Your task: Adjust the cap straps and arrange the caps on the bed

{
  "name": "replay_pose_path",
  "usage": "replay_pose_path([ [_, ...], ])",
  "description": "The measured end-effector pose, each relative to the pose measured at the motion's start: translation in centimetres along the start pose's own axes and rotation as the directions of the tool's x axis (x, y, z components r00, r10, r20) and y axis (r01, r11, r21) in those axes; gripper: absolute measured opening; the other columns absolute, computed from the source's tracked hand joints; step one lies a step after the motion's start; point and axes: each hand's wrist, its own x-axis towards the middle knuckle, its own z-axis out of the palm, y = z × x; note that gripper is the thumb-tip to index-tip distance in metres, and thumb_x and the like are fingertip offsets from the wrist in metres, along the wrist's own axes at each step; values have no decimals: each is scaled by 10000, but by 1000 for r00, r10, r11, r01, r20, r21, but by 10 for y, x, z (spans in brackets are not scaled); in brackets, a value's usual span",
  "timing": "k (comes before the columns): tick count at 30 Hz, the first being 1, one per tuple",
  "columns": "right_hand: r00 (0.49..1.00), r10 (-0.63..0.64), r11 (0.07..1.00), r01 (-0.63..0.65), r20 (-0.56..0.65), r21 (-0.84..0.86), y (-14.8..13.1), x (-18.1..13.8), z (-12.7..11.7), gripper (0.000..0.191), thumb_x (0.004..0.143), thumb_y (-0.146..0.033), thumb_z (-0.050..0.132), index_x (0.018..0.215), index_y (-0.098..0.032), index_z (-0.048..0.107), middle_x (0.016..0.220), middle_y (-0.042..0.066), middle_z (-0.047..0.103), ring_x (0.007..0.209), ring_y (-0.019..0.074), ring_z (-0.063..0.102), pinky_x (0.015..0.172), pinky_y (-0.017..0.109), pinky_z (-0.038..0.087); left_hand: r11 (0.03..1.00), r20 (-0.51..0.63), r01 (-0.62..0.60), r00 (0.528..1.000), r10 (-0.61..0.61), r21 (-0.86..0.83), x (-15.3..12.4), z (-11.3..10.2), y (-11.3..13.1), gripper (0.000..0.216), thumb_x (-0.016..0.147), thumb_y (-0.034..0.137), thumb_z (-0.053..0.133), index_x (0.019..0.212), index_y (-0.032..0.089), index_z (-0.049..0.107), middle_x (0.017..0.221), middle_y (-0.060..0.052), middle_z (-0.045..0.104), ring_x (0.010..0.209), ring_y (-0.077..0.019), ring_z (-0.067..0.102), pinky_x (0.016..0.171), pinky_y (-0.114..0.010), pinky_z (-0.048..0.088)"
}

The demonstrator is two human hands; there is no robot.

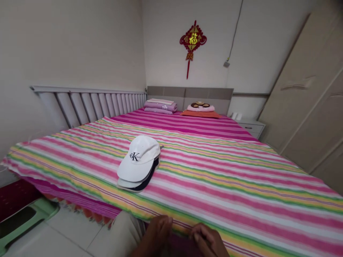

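Near edge of the bed, with twelve o'clock pointing straight up the head view. Foremost, the left hand (pixel 161 227) and the right hand (pixel 205 236) rest side by side, a narrow gap between them, at the border of the striped sheet (pixel 227 185). The left forearm enters from about seven o'clock, the right from about five, so that the two sets of fingers angle inward. The right fingers are curled toward the thumb; the left fingers are bent and held together. Whether either set pinches the cloth cannot be told, as the left is blurred and the contact is hidden. To the left hand's nine o'clock stands a pale trouser leg (pixel 122 233).

Farther in, a stack of caps lies on the striped sheet, topped by a white cap (pixel 143 151), with a dark brim (pixel 150 178) beneath. It lies apart from both hands: toward eleven o'clock from the left fingers, between ten and eleven from the right. The left hand is nearer. The long axis of the stack runs from one to seven o'clock, brims at seven.

Farthest, at twelve o'clock, folded purple bedding (pixel 160 107) lies before the headboard (pixel 209 95).
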Motion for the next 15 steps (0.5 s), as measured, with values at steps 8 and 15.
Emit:
replay_pose_path([
  [8,955,85,954,4,-285,300,-52,41,-19,476,833,-549,318,514,-205,401,439,-38,379,424,111,355,493,256,304,999,-159,-49,986,50,9,38,-8,78,488,807,569,247,479,208,250,464,48,182,455,-101,225,478,-278,174],
  [15,914,171,855,48,-367,517,-62,57,-17,495,794,-633,288,524,-218,292,463,-69,268,387,86,239,402,239,214,995,-190,-80,978,90,63,48,-3,93,484,828,542,201,480,207,212,473,45,156,458,-101,209,485,-292,153],
])
